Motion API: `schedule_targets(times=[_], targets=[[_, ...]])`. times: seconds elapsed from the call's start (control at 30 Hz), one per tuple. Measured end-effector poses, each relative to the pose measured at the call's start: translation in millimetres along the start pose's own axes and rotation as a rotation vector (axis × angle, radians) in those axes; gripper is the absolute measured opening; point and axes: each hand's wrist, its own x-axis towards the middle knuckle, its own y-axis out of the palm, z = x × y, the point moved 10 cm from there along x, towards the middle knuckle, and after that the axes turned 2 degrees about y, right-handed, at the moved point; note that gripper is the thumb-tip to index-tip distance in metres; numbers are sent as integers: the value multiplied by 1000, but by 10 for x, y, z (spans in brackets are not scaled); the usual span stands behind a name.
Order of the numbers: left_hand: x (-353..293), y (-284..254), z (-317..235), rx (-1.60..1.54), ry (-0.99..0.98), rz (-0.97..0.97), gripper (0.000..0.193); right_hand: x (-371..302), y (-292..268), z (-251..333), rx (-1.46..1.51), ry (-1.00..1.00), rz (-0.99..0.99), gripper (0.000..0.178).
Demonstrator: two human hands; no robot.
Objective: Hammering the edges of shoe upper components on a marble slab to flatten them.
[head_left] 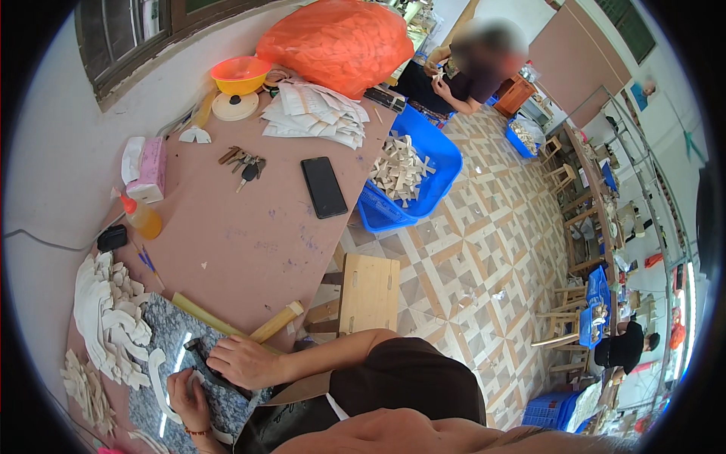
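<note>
My left hand [189,399], with a beaded bracelet at its wrist, lies on a speckled grey stone slab [161,321]. Its fingers curl around a pale curved strip, mostly hidden beneath them. Beside it, my right hand [240,362] is closed on what looks like a hammer, close to its dark head [198,349]; the wooden handle [278,321] sticks out past the hand. Another white curved strip [156,371] lies on the slab left of my left hand. A heap of similar white strips [106,318] is at the slab's left, with smaller beige pieces [87,390] nearer me.
On the brown table [242,227] are a phone [324,187], keys [246,165], a glue bottle [142,218], a tissue box [147,170] and a full orange bag [336,45]. A wooden stool [369,293] and blue basket [431,155] stand right. A person [473,72] sits beyond.
</note>
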Motion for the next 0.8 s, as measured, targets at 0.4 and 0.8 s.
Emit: schedule_targets(times=[0.4, 0.8], targets=[[17, 45, 78, -5, -11, -13, 27, 34, -13, -54, 3, 5, 25, 16], [186, 97, -114, -84, -40, 79, 27, -1, -1, -216, -27, 14, 76, 27]])
